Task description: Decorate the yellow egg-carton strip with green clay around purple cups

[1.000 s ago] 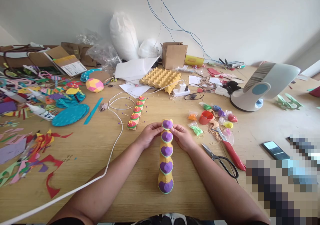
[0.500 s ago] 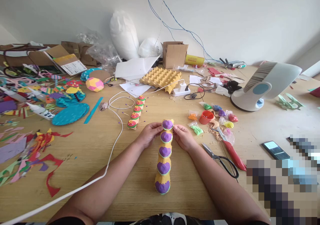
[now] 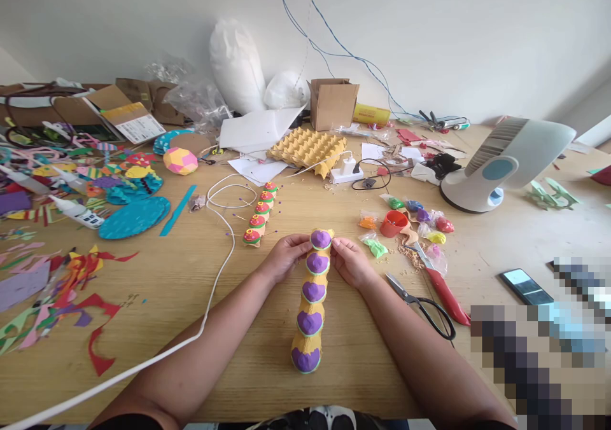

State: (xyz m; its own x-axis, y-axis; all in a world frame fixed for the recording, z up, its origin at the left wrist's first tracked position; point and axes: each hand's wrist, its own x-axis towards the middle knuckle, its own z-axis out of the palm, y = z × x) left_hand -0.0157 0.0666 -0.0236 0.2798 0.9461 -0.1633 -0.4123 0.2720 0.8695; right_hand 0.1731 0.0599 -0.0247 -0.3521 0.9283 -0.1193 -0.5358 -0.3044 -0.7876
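Observation:
A yellow egg-carton strip [image 3: 314, 277] with several bumps, each capped in purple with a pale green rim, runs lengthwise toward me over the table. My left hand [image 3: 289, 256] pinches the left side of its far end. On the opposite side of that end, my right hand [image 3: 352, 259] pinches it with thumb and fingers. The near end is free of both hands. Beyond my left hand lies a second egg-carton strip [image 3: 260, 215], decorated in red and green, with pins sticking out at its sides.
Scissors [image 3: 420, 304] and a red-handled knife [image 3: 445, 290] lie right of my right forearm, near a red cup [image 3: 394, 222] and bagged coloured clay [image 3: 375, 246]. A white cable [image 3: 210, 303] crosses my left forearm. A fan [image 3: 501, 163] and phone [image 3: 527, 286] are farther right.
The near end of the purple-capped strip has swung slightly left, while its far end has shifted a little right. Both hands keep their pinch on it.

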